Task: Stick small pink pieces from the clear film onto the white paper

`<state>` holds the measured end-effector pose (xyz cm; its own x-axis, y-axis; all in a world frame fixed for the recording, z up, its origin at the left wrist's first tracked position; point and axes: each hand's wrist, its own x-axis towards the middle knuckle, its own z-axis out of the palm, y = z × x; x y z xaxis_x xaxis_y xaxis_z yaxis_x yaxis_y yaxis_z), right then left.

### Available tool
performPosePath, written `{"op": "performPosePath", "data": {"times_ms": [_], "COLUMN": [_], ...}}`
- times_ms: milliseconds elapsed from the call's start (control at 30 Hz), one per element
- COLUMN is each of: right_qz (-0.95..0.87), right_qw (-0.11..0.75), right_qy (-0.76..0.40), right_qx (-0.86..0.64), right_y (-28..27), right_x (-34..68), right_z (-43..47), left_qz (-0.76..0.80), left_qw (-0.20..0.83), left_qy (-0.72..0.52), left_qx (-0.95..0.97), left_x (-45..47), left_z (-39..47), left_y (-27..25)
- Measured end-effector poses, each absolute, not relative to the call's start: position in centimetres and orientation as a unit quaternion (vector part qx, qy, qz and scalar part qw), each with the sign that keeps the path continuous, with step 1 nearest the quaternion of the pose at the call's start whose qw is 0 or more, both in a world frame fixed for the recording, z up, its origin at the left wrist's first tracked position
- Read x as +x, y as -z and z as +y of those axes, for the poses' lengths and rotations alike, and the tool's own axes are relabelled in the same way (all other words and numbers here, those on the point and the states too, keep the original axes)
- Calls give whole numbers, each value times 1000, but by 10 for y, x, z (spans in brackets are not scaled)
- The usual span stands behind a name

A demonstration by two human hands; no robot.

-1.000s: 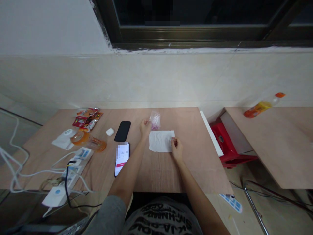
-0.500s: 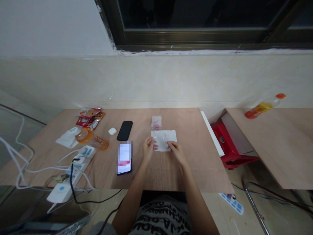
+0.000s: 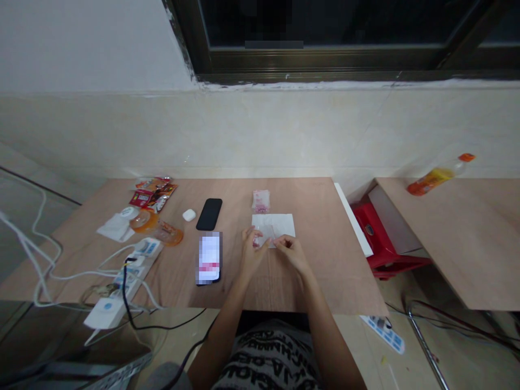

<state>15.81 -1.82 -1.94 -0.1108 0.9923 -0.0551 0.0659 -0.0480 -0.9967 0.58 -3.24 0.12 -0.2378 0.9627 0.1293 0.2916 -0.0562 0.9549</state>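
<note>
Meeting almost fingertip to fingertip, the left hand (image 3: 252, 252) and right hand (image 3: 293, 252) curled at the white sheet's (image 3: 284, 222) near edge, its long axis crosswise; whether either gripped anything, I couldn't tell. The pink packet (image 3: 260, 201) lay beyond, nearer the left.

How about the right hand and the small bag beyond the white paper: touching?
Apart: the head view shows white paper between the right hand and small bag.
</note>
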Motion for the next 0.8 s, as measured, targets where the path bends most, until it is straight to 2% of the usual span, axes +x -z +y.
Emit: {"op": "performPosePath", "data": {"times_ms": [300,600,800], "right_qz": [-584,-575,-563], "right_qw": [422,421,418], "right_qy": [-488,-503,-538], "right_qx": [-493,-489,-467], "right_y": [32,27,24], "right_x": [156,158,156], "right_z": [-19,-20,-22], "left_qz": [591,567,566], "left_qw": [347,430,392], "left_qy": [-459,-423,-412], "left_qx": [564,560,597], "left_x": [14,9,7], "left_z": [-26,-24,-26], "left_y": [10,7,2]}}
